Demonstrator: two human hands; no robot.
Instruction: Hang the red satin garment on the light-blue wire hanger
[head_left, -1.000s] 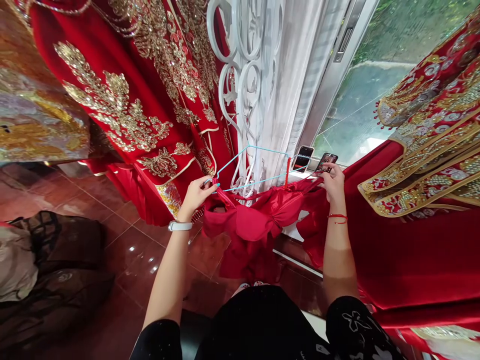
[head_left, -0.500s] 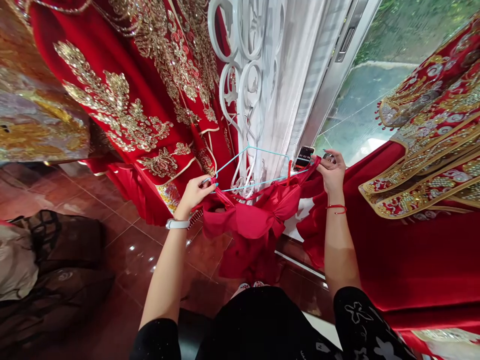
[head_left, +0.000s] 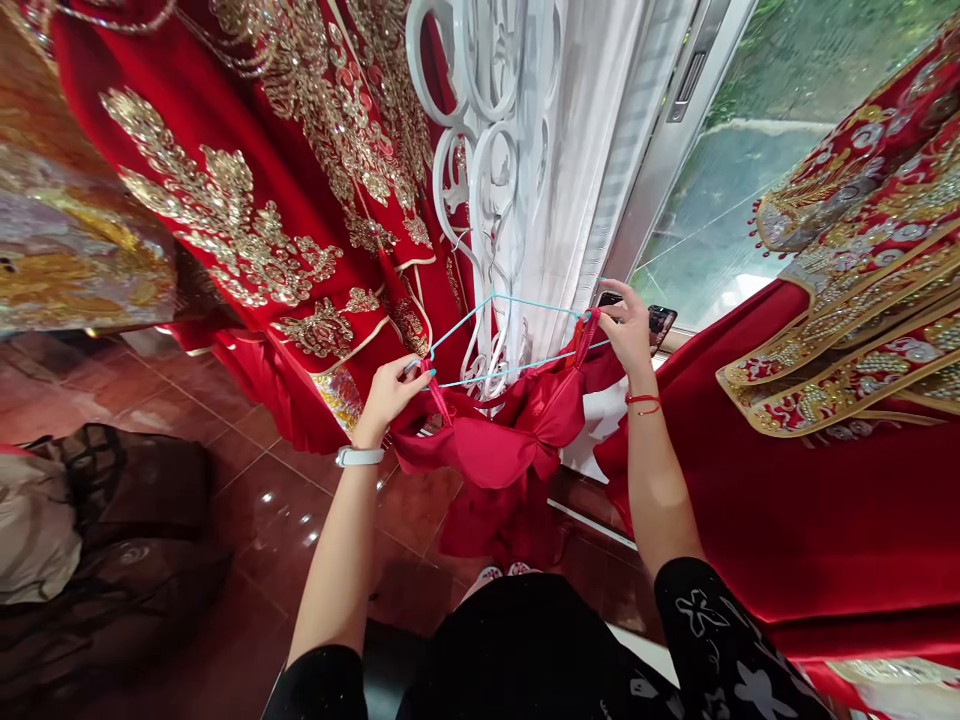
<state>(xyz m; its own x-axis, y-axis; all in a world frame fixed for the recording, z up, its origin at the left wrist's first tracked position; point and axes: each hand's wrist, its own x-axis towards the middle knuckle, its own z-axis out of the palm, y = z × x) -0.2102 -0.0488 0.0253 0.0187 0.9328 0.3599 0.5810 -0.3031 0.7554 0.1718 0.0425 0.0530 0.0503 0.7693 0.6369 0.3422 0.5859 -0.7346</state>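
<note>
A red dress hangs below a thin light-blue clothes hanger, held out in front of my body. Closed at the hanger's left end, my left hand pinches the left shoulder strap there. At the other end my right hand pinches the right strap close to the hanger's corner, its upper fingers raised. A bit of red ribbon lies by that corner. The hanger's hook is hard to make out against the white metalwork.
White scrolled metalwork stands straight ahead, beside a sheer curtain and a glass door. Gold-embroidered red garments hang left; beaded ones hang right. A phone is behind my right hand. Dark bags lie on the tiled floor.
My right hand has moved left with the right strap, bringing it to the hanger's right corner. The phone is now mostly covered by that hand. My left hand has stayed nearly still.
</note>
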